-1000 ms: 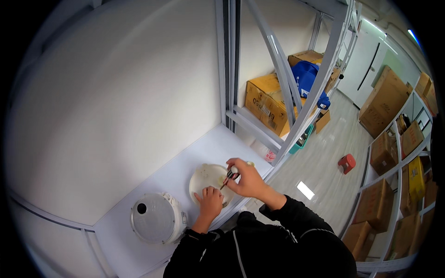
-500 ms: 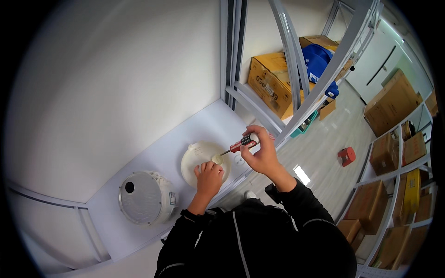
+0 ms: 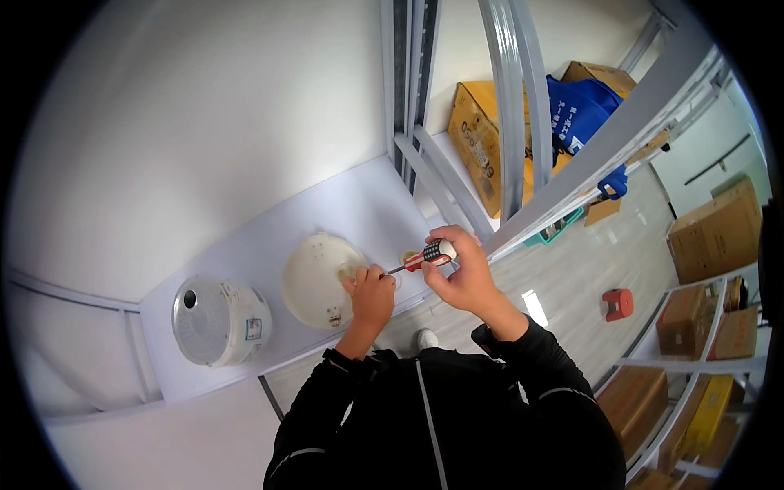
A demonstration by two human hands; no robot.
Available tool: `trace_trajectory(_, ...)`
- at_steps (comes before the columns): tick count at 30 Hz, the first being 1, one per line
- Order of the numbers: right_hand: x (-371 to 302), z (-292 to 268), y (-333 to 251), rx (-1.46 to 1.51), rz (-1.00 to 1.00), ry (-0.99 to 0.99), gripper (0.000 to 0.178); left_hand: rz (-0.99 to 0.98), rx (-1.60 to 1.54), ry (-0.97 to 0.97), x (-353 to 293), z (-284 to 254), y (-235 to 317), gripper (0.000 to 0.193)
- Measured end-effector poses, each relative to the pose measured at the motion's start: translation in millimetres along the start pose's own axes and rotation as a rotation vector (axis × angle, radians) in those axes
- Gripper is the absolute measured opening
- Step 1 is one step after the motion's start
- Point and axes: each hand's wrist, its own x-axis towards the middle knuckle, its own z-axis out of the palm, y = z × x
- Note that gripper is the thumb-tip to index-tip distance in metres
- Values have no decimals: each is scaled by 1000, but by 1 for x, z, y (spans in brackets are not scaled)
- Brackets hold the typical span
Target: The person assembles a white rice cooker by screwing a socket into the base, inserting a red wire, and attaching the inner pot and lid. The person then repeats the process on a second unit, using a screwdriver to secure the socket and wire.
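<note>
My right hand (image 3: 465,273) is wrapped round the red, white and black handle of a screwdriver (image 3: 433,255). Its thin shaft points left, and the tip ends at the fingers of my left hand (image 3: 373,296). Those fingers are curled together over the right side of a shallow, round, cream-white cover (image 3: 314,282) on the shelf. What they hold, if anything, is hidden. A pale round patch shows on the cover beside the fingertips. Just behind the screwdriver, a small cream round piece (image 3: 407,256) is partly covered.
A white drum-shaped housing (image 3: 220,322) with a grey top stands left on the white shelf (image 3: 188,257). Grey metal uprights (image 3: 514,122) rise at the right end, with a yellow carton (image 3: 478,139) and a blue bag (image 3: 580,106) beyond. A red stool (image 3: 618,305) stands on the floor.
The view has shifted, so cover and housing appear farther left. My left hand has moved from the cover's middle to its right side, by the screwdriver's tip. The right hand still holds the screwdriver.
</note>
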Motion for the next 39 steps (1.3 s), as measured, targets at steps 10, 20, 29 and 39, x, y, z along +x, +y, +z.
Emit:
trace_trajectory(10, 17, -16, 21, 128, -75, -148, 45, -150, 107, 44, 0, -11, 24, 17)
trace_trajectory(20, 29, 0, 25, 182, -67, -228, 44, -408, -83, 224, -49, -77, -28, 36)
trace_trajectory(29, 37, 50, 6, 185, -151, -425, 42, -556, 39, 150, -73, -83, -51, 40)
trace_trajectory(39, 36, 102, -9, 125, -176, -471, 44, -406, -135, -104, -81, -116, -77, 71)
